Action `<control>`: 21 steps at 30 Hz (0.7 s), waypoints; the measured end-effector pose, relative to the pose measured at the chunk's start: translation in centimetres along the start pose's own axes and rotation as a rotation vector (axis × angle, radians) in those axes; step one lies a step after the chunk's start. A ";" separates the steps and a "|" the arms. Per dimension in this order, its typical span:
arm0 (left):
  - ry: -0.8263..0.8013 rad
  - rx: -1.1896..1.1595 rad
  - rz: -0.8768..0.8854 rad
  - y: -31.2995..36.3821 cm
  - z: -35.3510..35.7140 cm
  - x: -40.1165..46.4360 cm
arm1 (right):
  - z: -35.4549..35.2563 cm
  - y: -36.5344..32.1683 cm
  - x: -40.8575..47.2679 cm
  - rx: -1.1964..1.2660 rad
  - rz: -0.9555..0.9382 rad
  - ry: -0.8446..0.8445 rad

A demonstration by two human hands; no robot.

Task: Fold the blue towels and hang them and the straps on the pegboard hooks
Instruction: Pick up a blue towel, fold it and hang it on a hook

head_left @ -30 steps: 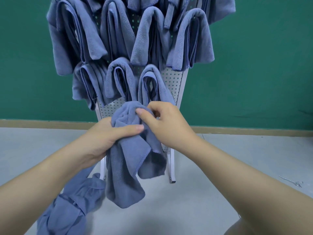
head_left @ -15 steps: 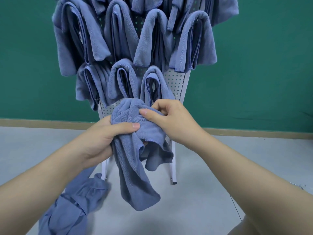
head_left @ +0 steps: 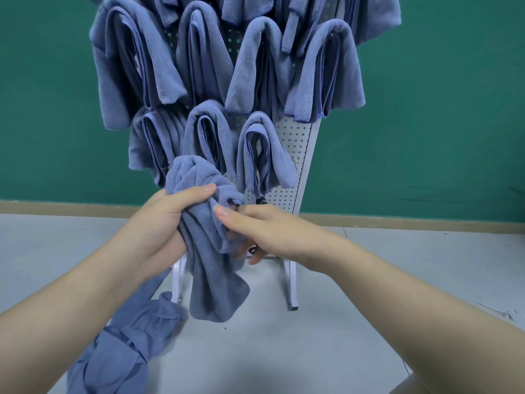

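Observation:
A bunched blue towel [head_left: 208, 268] hangs in front of the lower part of the white pegboard [head_left: 295, 155]. My left hand [head_left: 167, 223] grips its upper part, thumb across the front. My right hand [head_left: 264, 234] reaches in from the right, thumb on the towel and fingers tucked behind its folds. Several folded blue towels [head_left: 255, 69] hang on the pegboard hooks above in two rows. A short blue strap [head_left: 291, 29] hangs near the top. More blue cloth [head_left: 125, 351] droops below my left forearm.
The pegboard stands on white legs [head_left: 292, 285] on a grey floor. A green wall [head_left: 440, 109] with a tan baseboard is behind. A small metal object [head_left: 502, 312] lies on the floor at right. A dark hook [head_left: 260, 201] sticks out above my right hand.
My right hand has dropped from the top of the towel to its right side, fingers slipping behind it. The towel is more gathered in my left hand.

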State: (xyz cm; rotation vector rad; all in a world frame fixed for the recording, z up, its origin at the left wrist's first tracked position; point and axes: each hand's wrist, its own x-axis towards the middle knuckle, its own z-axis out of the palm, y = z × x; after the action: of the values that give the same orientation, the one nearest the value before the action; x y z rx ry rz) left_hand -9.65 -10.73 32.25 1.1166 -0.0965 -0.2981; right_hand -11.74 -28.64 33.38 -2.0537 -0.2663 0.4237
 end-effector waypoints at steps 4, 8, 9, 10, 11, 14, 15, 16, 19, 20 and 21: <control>-0.035 0.016 0.003 -0.2 0.1 0.0 | -0.3 0.2 0.7 0.192 -0.038 0.016; 0.001 0.128 0.049 -0.6 0.5 -0.2 | 0.2 0.9 1.8 0.321 -0.084 0.115; -0.005 0.144 0.051 -0.6 0.5 -0.3 | 0.4 1.2 2.2 0.333 -0.086 0.170; -0.008 0.155 0.051 -0.6 0.6 -0.3 | 0.4 1.4 2.6 0.333 -0.082 0.225; -0.006 0.158 0.047 -0.5 0.6 -0.2 | 0.4 1.4 2.8 0.345 -0.077 0.274; 0.040 0.140 0.016 -0.3 0.5 0.1 | -0.5 0.8 3.1 0.452 -0.053 0.412; 0.071 0.141 -0.001 -0.2 0.3 0.3 | -1.0 0.6 3.0 0.485 -0.044 0.454; 0.108 0.142 -0.017 -0.1 -0.1 0.5 | -1.6 0.5 2.9 0.515 -0.026 0.484; 0.224 0.144 -0.041 0.3 -1.7 1.0 | -3.8 0.7 2.5 0.596 0.004 0.552; 0.246 0.161 -0.047 0.5 -2.2 1.1 | -4.5 0.8 2.4 0.625 -0.005 0.577; 0.255 0.186 -0.053 0.8 -2.6 1.2 | -5.1 1.0 2.3 0.651 -0.012 0.590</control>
State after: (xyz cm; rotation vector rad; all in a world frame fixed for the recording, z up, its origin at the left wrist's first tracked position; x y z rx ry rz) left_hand -7.78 -8.47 31.69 1.3348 0.1340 -0.1937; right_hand -7.55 -32.32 34.37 -1.4453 0.1998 -0.1140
